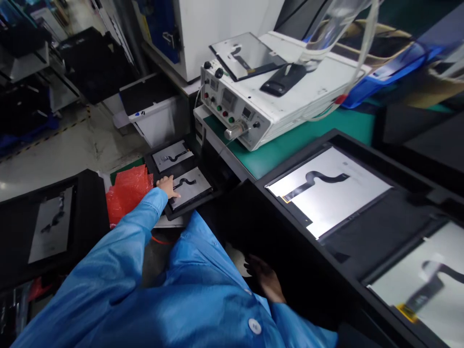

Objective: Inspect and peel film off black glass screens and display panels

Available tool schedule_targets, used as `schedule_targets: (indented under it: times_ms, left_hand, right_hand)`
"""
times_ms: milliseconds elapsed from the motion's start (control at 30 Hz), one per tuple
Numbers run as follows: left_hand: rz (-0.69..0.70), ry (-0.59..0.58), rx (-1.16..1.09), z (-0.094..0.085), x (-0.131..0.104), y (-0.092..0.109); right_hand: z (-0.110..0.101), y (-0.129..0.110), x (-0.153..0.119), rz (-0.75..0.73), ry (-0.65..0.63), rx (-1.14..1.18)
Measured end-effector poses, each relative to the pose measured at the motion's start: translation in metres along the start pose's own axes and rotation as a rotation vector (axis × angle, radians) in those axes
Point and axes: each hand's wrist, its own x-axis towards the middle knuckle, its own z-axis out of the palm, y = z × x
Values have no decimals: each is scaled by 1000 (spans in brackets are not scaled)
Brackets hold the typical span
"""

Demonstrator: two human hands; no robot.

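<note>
Left hand [167, 187], thumb spread, at panel [199, 188] edge in black tray [180, 169]; red plastic [128, 188] beside. Right hand [266, 279] shadowed, grip unclear.

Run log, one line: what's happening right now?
left hand: at nearer panel's edge, black tray | right hand: low, beside blue coat | red plastic: beside tray | white box: another panel on top

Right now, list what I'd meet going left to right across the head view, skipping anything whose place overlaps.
Grey panel in the leftmost black tray → red plastic → left hand → right hand → far-right panel with yellow-ended cable.
</note>
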Motion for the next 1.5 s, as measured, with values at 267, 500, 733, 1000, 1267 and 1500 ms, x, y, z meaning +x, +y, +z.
schedule_targets:
  times_ms: [267,500,733,1000,1267,1500]
  left_hand:
    - [17,1,-51,-28,0,-4]
    - [75,22,-308,-59,-21,2]
    - [20,240,-688,-75,-83,-10]
    - [195,135,-1503,-33,-211,61]
    - [148,17,-1583,-19,-250,91]
    - [114,90,-1583,-30,-217,101]
  right_hand:
    - [0,9,-6,-35,-4,16]
    - [4,5,-10,-55,10,47]
    - [-2,-12,-23,-87,-35,93]
    - [41,-81,-106,-354,-458,355]
    - [43,-105,-143,-516,-384,456]
    - [40,-92,-140,-507,-430,468]
